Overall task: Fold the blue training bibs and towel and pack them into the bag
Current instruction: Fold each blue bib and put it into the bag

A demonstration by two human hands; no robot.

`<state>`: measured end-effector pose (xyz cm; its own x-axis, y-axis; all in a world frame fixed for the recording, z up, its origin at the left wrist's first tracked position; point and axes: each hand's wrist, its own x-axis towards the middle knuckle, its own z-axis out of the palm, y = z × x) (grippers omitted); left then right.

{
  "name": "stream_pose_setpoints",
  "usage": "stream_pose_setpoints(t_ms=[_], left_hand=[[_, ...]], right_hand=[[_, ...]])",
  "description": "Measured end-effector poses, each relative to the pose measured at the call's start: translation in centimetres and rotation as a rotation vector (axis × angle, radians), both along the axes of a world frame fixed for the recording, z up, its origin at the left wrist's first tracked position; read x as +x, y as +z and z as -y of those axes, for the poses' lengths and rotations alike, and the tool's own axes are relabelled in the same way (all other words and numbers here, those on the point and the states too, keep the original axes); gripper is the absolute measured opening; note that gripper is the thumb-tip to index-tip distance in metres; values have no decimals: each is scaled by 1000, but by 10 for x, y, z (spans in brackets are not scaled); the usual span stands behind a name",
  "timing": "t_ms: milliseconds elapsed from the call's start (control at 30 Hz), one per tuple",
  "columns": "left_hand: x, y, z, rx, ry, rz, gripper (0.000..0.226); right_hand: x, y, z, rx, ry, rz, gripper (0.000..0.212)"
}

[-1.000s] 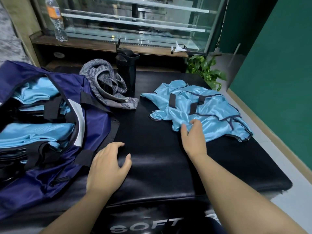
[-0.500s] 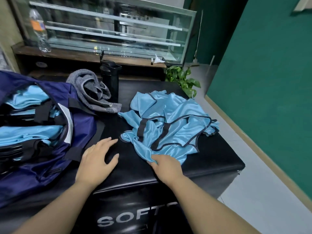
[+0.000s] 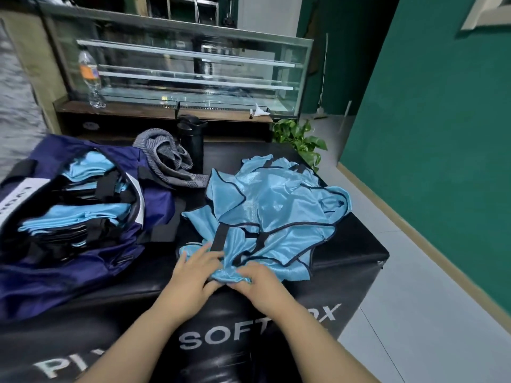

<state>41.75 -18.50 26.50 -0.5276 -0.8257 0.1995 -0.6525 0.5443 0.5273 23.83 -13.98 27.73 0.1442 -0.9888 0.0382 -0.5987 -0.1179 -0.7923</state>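
A heap of light blue training bibs (image 3: 276,214) with dark trim lies crumpled on the black padded box (image 3: 356,261), reaching its front edge. My right hand (image 3: 262,283) grips the near hem of the heap. My left hand (image 3: 193,272) lies beside it, fingers on the same hem and on a black strap. To the left the navy bag (image 3: 132,217) stands open, with folded blue bibs (image 3: 74,217) stacked inside. A grey towel (image 3: 166,158) sits bunched behind the bag.
A black flask (image 3: 192,142) stands next to the towel. Behind it runs a glass display case (image 3: 193,73) with a water bottle (image 3: 90,76) on its ledge. A green plant (image 3: 301,139) and a green wall (image 3: 442,134) are on the right, above pale floor.
My right hand has dragged the bib heap toward the front edge of the box. My left hand has moved from the bare box top onto the hem beside it.
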Motion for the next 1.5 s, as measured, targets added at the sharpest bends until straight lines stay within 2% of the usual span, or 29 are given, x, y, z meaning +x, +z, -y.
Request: stream_pose_setpoints(t_ms=[133, 233, 400, 467, 633, 767, 900, 1033, 1100, 1167, 1333, 1400, 1433, 1500], left_hand=[[0, 15, -29, 113, 102, -210, 18], [8, 22, -43, 146, 176, -255, 9], [21, 27, -54, 129, 238, -188, 14], [25, 28, -56, 138, 261, -154, 18], [21, 33, -64, 138, 229, -76, 26], [8, 41, -71, 206, 186, -149, 38], [-4, 50, -77, 280, 166, -225, 47], [-13, 55, -82, 277, 151, -292, 60], [-20, 61, -83, 250, 141, -346, 58], [-28, 65, -84, 232, 140, -429, 44], [-40, 78, -87, 331, 215, -698, 25], [-34, 84, -86, 312, 277, -730, 13], [-31, 87, -86, 322, 305, -730, 9], [-25, 90, -85, 393, 325, -810, 18]], right_hand=[[-19, 4, -10, -64, -198, -80, 37], [-42, 3, -20, -15, -383, -137, 51], [-70, -8, -28, -24, -866, 109, 50], [-78, -7, -30, -32, -962, 165, 55], [-87, -6, -27, 101, -917, 321, 22], [-81, 3, -28, 33, -873, 332, 2], [-74, 18, -28, -16, -800, 366, 11], [-58, 44, -31, -23, -662, 574, 10], [-42, 61, -35, -18, -555, 667, 10], [-22, 80, -39, -16, -446, 718, 12], [19, 98, -51, -81, -205, 587, 21], [27, 99, -56, -70, -109, 575, 24], [27, 99, -57, -74, -97, 547, 24], [23, 97, -57, -127, -155, 442, 23]])
